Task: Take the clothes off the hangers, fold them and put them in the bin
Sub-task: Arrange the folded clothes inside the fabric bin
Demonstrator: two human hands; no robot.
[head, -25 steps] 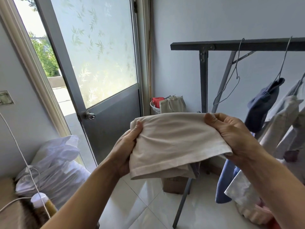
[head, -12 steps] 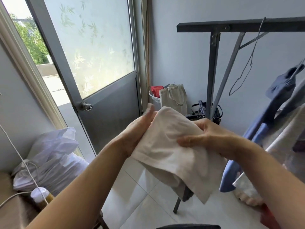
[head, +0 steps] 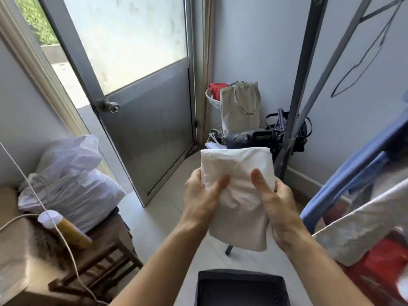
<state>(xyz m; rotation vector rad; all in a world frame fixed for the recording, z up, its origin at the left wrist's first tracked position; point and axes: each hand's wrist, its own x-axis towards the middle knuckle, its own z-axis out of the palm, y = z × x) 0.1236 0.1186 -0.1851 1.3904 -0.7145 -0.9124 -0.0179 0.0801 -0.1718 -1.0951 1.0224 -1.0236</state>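
A cream-white garment [head: 237, 171], folded into a narrow rectangle, is held up in front of me at mid-frame. My left hand [head: 199, 198] grips its left edge with the thumb across the front. My right hand [head: 276, 199] grips the right edge, thumb pressed on the cloth. A dark grey bin [head: 240, 288] stands on the floor directly below the garment, and its inside looks dark. On the right, a blue garment [head: 353, 173] and a white one [head: 362, 228] hang from the dark metal rack [head: 302, 69]. An empty wire hanger [head: 366, 58] hangs from the rack too.
A half-open metal door [head: 143, 120] with frosted glass is ahead on the left. Bags, a cream tote [head: 240, 107] and a basket fill the far corner. A wooden stool [head: 97, 246] with white sacks [head: 70, 180] and a bottle stands on the left. Red cloth [head: 379, 270] lies low on the right.
The garment went from a wide spread to a narrow folded packet held by both hands. My view tilted down, so the bin now shows at the bottom.
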